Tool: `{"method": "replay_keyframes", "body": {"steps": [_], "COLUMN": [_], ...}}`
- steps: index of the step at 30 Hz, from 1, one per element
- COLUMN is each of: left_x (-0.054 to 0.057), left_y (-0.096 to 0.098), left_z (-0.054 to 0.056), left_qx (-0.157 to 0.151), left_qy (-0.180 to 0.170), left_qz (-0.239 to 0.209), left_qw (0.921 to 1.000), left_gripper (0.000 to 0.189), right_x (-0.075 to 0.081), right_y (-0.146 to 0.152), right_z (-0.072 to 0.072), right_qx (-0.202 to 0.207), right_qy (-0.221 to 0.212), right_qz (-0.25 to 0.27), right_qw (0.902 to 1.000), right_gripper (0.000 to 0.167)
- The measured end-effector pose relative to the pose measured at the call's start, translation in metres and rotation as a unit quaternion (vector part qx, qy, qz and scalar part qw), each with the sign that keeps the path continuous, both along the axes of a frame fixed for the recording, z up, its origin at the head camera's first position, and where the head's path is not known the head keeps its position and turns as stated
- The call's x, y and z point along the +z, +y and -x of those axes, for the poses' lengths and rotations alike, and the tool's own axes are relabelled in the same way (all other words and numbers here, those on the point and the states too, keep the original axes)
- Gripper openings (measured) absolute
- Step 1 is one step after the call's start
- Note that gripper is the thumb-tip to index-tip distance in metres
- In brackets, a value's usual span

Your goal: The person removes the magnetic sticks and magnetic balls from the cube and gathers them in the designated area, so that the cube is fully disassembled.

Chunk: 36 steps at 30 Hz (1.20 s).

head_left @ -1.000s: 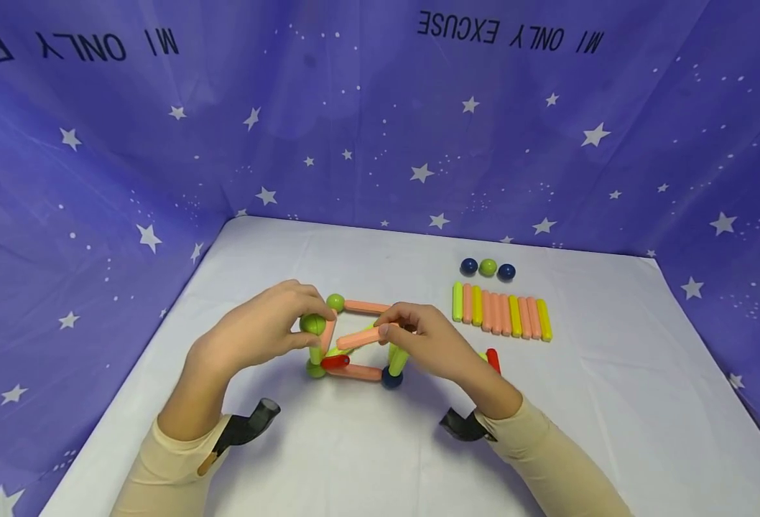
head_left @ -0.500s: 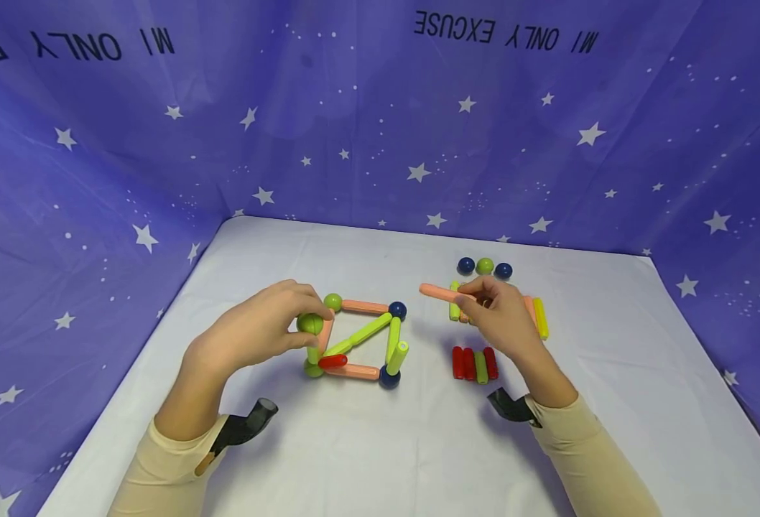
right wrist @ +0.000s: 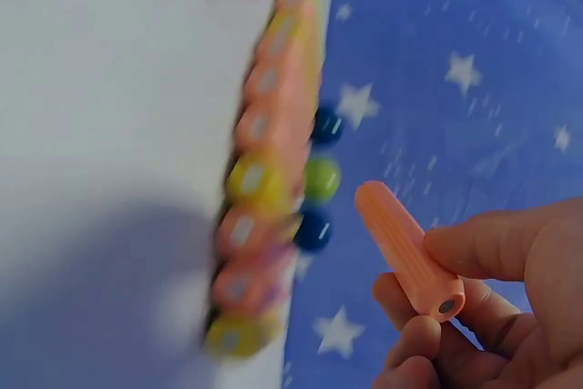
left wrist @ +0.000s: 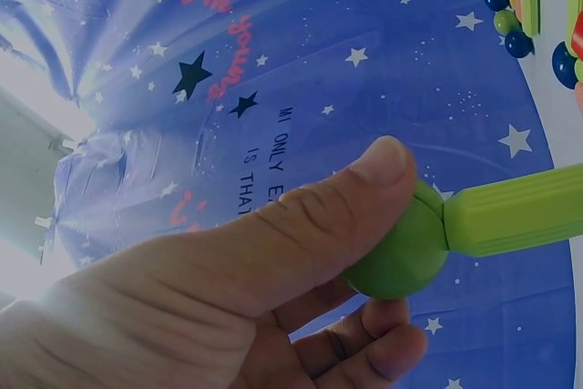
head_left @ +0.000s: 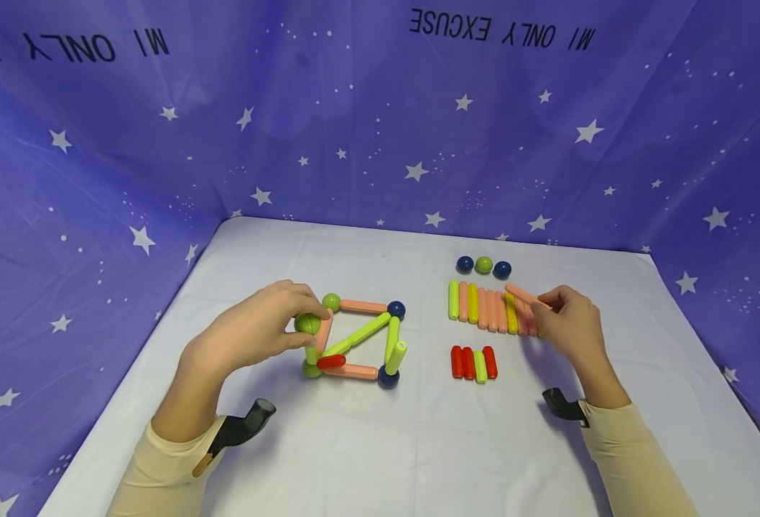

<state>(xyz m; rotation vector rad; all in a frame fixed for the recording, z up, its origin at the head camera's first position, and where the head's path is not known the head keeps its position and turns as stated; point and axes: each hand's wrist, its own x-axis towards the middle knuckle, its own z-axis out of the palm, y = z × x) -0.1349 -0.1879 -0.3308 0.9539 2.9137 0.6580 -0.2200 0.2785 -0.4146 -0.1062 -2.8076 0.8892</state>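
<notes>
My left hand (head_left: 257, 323) pinches a green ball (left wrist: 401, 252) between thumb and fingers; a lime stick (left wrist: 519, 211) joins it and stands upright at the structure's near left corner. The structure is a flat frame of magnetic sticks and balls, with a lime diagonal (head_left: 367, 332), a red stick (head_left: 332, 362) and another lime stick (head_left: 396, 357) rising from the near right blue ball (head_left: 389, 376). My right hand (head_left: 574, 327) pinches one salmon magnetic stick (right wrist: 401, 248) by one end, grey disc showing, over the right end of the stick row.
A row of salmon, yellow and lime sticks (head_left: 482, 309) lies right of the structure. Behind it are two blue balls (head_left: 465, 265) and a green ball (head_left: 484, 265). Several short red and lime sticks (head_left: 468, 363) lie nearer. A starry blue curtain (head_left: 380, 143) surrounds the white table.
My right hand has moved right, away from the structure to the stick row, carrying the salmon stick with it. The left hand keeps its hold on the green ball.
</notes>
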Motion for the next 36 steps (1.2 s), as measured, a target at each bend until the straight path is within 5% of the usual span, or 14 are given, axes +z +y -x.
{"method": "replay_keyframes", "body": {"steps": [9,15,25,32,36], "left_x": [0.000,0.000,0.001,0.000,0.000], "left_y": [-0.001,-0.001,0.000,0.000,0.001], "left_z": [0.000,0.001,0.001,0.000,0.000], "left_qx": [-0.001,-0.001,0.000,0.002,0.001], "left_qy": [0.002,0.001,-0.001,-0.007,-0.006], "left_qz": [-0.001,-0.001,-0.002,-0.001,-0.004], "left_qw": [1.0000,1.0000,1.0000,1.0000,1.0000], "left_gripper": [0.032,0.034,0.031,0.033,0.034], "right_x": [-0.015,-0.024,-0.026,0.001,0.017], "right_y": [0.044,0.047,0.037,-0.021,-0.064], "right_z": [0.005,0.010,0.008,-0.007,-0.020], "right_qx": [-0.063,-0.036,-0.002,0.094,0.210], "right_qy": [-0.028,-0.073,-0.084,0.006,0.069], "right_qz": [-0.033,-0.057,-0.072,-0.094,-0.075], "right_qw": [0.9971,0.9951,0.9939,0.9911,0.9724], "right_gripper": [0.032,0.034,0.028,0.033,0.021]}}
